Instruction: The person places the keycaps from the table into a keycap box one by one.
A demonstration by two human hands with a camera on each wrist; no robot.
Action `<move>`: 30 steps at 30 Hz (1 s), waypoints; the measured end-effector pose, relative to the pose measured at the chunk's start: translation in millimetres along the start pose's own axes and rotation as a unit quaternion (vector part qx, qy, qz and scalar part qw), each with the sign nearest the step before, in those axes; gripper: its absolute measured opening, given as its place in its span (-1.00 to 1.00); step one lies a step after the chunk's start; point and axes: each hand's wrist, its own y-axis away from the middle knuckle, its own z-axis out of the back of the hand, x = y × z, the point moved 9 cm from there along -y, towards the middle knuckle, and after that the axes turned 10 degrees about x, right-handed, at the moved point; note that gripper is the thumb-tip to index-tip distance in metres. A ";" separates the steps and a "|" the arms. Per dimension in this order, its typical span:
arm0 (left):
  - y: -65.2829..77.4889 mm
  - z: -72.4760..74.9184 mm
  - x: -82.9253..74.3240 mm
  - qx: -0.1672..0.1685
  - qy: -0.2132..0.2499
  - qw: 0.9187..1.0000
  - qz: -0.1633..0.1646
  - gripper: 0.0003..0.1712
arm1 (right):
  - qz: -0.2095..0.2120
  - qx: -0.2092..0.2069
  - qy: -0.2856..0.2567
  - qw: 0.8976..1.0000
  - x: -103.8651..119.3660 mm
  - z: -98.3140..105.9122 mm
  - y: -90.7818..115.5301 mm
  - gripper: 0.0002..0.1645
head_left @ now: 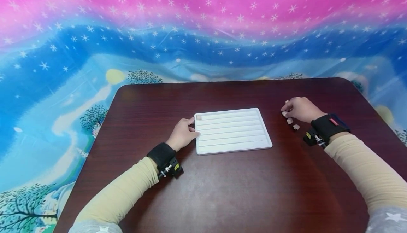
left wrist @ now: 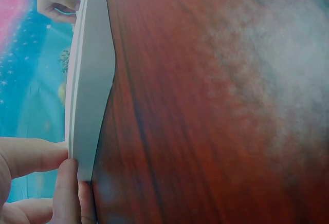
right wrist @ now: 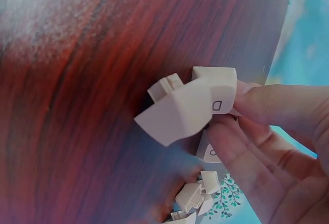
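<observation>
A white tray (head_left: 233,131) with long parallel rows lies on the table, and a small beige keycap (head_left: 199,117) sits in its top left corner. My left hand (head_left: 182,134) holds the tray's left edge; in the left wrist view, its fingers (left wrist: 66,188) touch the tray's side wall (left wrist: 90,80). Away to the right of the tray, my right hand (head_left: 302,109) pinches a beige keycap marked D (right wrist: 218,88) between thumb and finger. Another keycap (right wrist: 177,113) overlaps it in the right wrist view. One more lettered keycap (right wrist: 206,149) is partly hidden behind the fingers.
Loose keycaps (head_left: 296,127) lie on the table near my right hand, and a small group of keycaps (right wrist: 190,197) appears lower in the right wrist view. The dark wooden table (head_left: 222,187) ends at the back against a colourful printed cloth (head_left: 203,31).
</observation>
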 end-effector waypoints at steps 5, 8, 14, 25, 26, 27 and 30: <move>1.0 0.1 -1.2 0.000 0.001 1.000 -0.002 -0.16 | 0.001 -0.001 -0.004 1.000 0.2 -1.0 -0.3 -0.78; 1.3 0.7 -1.5 -0.001 0.003 1.000 -0.002 -0.16 | -0.002 -0.003 -0.010 1.000 -0.3 -1.1 -0.2 -0.79; 0.6 1.1 -0.5 -0.001 0.005 1.000 -0.002 -0.16 | 0.000 -0.011 -0.010 1.000 1.8 -1.2 0.6 -0.77; 0.4 -0.2 -1.1 0.000 0.008 1.000 -0.014 -0.17 | 0.012 -0.013 -0.007 1.000 8.2 -2.5 -0.3 -0.75; 0.5 -0.2 -1.2 0.000 0.008 1.000 -0.014 -0.17 | 0.014 -0.015 -0.003 1.000 8.7 -2.0 -0.3 -0.75; 0.6 -0.1 -1.3 0.000 0.008 1.000 -0.014 -0.17 | 0.013 -0.015 -0.002 1.000 8.8 -2.0 -0.8 -0.75; 0.5 -0.1 -1.5 0.000 0.007 1.000 -0.013 -0.17 | 0.010 -0.015 -0.001 1.000 8.5 -1.9 -1.7 -0.75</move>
